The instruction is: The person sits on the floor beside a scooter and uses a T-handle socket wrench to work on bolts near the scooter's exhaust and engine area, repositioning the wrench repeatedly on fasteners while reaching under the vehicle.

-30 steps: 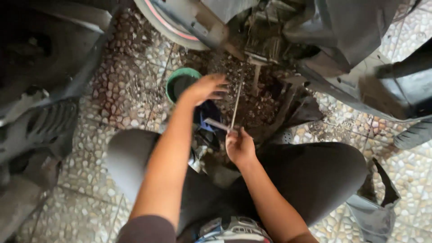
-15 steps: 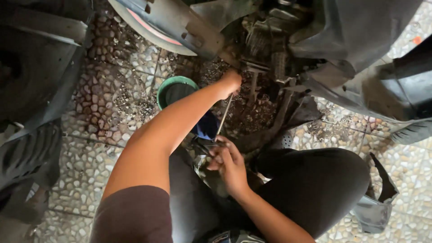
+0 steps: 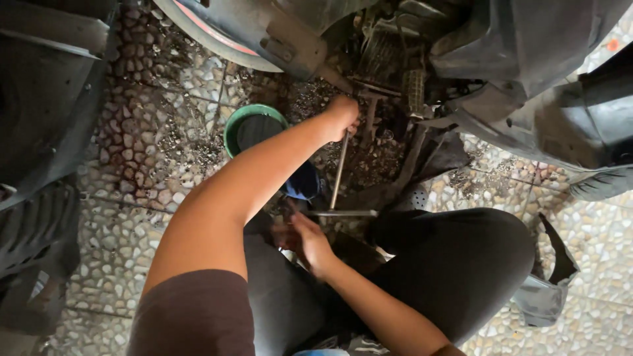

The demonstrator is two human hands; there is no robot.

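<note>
A person's left hand (image 3: 343, 113) closed around the top of a long metal T-handle wrench (image 3: 338, 173) at upper centre of the frame, beneath a motorcycle's underside (image 3: 395, 59). The right hand (image 3: 304, 238), at lower centre, curled loosely by the tool's crossbar (image 3: 343, 213); blur made its grip impossible to tell. A green basin (image 3: 232, 125) sat left of the wrench on the pebbled floor (image 3: 138, 151).

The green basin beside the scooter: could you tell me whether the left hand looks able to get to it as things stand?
Probably yes. The left hand grips the top of the long wrench, and the green basin sits just beside that forearm with nothing between them; it would have to let go first.
</note>
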